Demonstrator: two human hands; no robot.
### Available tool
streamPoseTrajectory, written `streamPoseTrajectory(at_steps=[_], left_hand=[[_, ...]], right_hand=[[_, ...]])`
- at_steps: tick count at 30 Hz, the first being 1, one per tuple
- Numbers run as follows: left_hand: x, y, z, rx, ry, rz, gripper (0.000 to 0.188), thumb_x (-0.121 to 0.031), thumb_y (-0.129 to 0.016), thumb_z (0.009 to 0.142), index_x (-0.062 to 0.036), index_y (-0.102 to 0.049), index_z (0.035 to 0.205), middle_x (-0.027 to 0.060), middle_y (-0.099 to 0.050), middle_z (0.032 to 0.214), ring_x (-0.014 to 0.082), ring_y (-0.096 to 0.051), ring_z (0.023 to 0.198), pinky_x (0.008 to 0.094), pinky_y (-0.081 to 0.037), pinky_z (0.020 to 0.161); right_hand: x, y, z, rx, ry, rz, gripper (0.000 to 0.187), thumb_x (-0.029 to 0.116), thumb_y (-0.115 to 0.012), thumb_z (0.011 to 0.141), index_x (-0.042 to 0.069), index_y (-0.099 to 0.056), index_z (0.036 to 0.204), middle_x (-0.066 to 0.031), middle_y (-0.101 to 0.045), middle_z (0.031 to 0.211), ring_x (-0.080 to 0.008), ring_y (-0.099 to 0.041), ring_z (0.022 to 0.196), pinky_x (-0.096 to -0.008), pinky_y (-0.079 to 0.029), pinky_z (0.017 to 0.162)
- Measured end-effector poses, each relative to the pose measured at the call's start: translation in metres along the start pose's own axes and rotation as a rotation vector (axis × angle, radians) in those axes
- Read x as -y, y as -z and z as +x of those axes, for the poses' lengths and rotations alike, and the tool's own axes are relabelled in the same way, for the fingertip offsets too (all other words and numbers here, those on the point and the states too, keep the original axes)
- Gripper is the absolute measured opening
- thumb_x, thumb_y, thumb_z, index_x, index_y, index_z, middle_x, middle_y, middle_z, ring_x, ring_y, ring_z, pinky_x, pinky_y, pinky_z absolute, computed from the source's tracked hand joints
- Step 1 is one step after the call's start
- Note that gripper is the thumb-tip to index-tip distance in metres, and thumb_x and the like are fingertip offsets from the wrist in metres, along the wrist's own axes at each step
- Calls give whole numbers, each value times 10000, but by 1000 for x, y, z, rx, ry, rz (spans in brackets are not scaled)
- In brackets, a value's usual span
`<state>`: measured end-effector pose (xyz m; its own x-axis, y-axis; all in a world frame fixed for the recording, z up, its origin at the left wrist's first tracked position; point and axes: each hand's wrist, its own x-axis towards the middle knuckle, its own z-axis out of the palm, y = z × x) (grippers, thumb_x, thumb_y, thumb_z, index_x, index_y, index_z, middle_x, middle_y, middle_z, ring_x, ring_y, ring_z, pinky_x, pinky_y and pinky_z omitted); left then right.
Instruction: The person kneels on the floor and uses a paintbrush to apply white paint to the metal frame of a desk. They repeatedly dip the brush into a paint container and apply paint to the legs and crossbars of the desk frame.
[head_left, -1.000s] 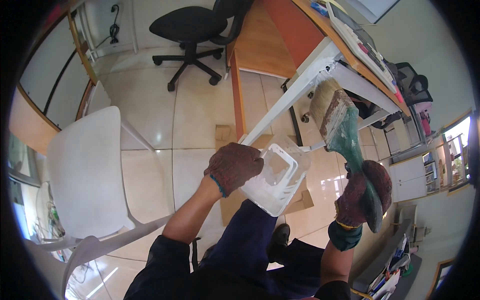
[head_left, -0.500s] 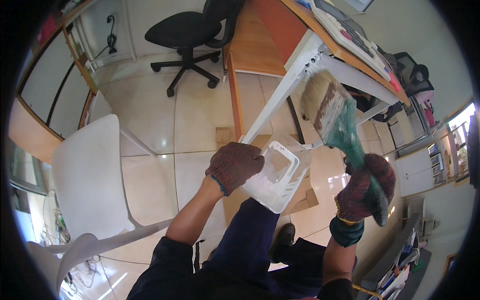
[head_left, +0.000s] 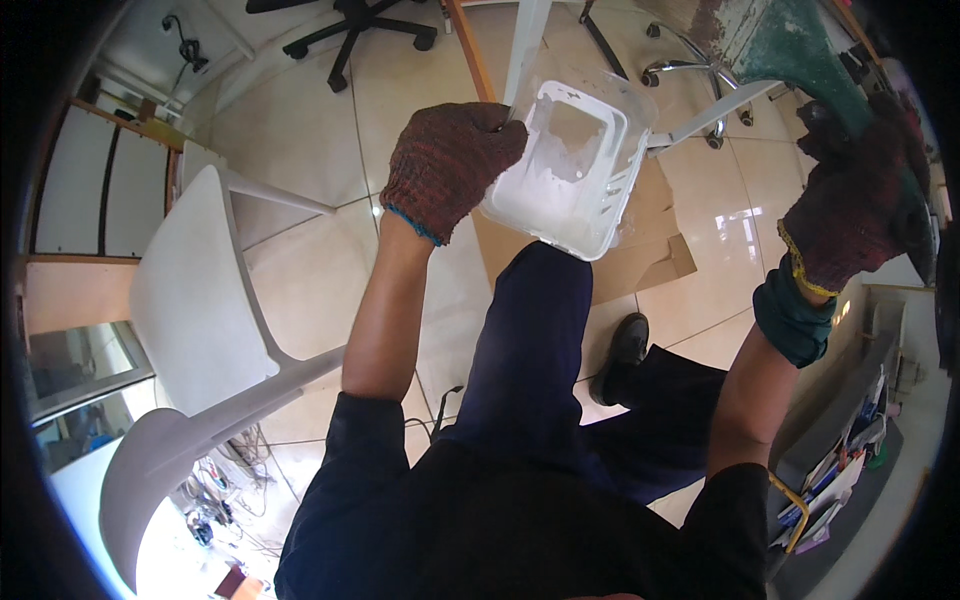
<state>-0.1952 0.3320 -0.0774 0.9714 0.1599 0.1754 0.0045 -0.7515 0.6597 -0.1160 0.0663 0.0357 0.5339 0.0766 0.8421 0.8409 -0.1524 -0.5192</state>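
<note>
My left hand [head_left: 447, 165], in a dark red-brown knitted glove, is closed on the side of a translucent plastic tub [head_left: 625, 190]. White paint coats the tub's inside. Its lower edge is close above my bent knee. Out to the right, my gloved right hand [head_left: 850, 205] is wrapped round the handle of a wide green paintbrush [head_left: 795, 50]. The brush is held up, pointing up and left, and the picture's top edge cuts off most of its bristles. Behind the tub stands a white table leg [head_left: 527, 45].
Flattened cardboard [head_left: 650, 235] lies on the tiled floor below the tub. A white chair [head_left: 195, 290] stands at my left, with tangled cables [head_left: 225, 490] behind it. Wheeled chair bases [head_left: 357, 20] are at the far side. A rack of papers [head_left: 835, 490] is at the lower right.
The view has tipped down, so the desk top has left the picture. My right hand and the brush have moved right, away from the white table leg. The tub is still in my left hand.
</note>
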Motion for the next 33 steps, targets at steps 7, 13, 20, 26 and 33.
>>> streamPoseTrajectory(at_steps=[7,13,20,26,33], left_hand=[[-10,-8,13,2,103,-3,274,-286,-591,820,-46,-670,924,141,-659,798,262,-638,661,332,-498,640],[8,-20,18,-22,-236,113,244,-291,-518,830,-64,-600,868,161,-607,813,339,-584,782,373,-457,681],[-16,-27,30,171,358,-204,348,-394,-542,764,-74,-667,822,106,-630,679,234,-604,668,324,-475,682],[-7,-30,29,117,180,-152,270,-348,-604,780,-102,-689,855,129,-644,722,261,-601,621,342,-495,637],[-23,-28,25,120,312,-142,291,-372,-587,779,-120,-694,880,161,-645,785,322,-614,690,370,-496,671]], right_hand=[[-5,16,3,58,-104,-201,336,216,-524,905,-6,-521,1158,-168,-588,1040,-240,-652,769,-295,-532,633],[-25,35,7,-49,-331,91,343,158,-590,858,-6,-516,1150,-161,-595,1007,-189,-629,797,-266,-525,667],[-16,3,14,-448,-681,403,343,356,-491,906,74,-529,1096,-45,-550,975,-164,-594,609,-238,-478,438],[-27,-1,-3,-248,-471,579,348,315,-576,848,62,-530,1083,-78,-564,981,-195,-596,592,-245,-466,398],[-41,-30,2,-206,-126,306,356,250,-591,831,-15,-535,1062,-136,-561,1029,-243,-594,843,-329,-544,587]])
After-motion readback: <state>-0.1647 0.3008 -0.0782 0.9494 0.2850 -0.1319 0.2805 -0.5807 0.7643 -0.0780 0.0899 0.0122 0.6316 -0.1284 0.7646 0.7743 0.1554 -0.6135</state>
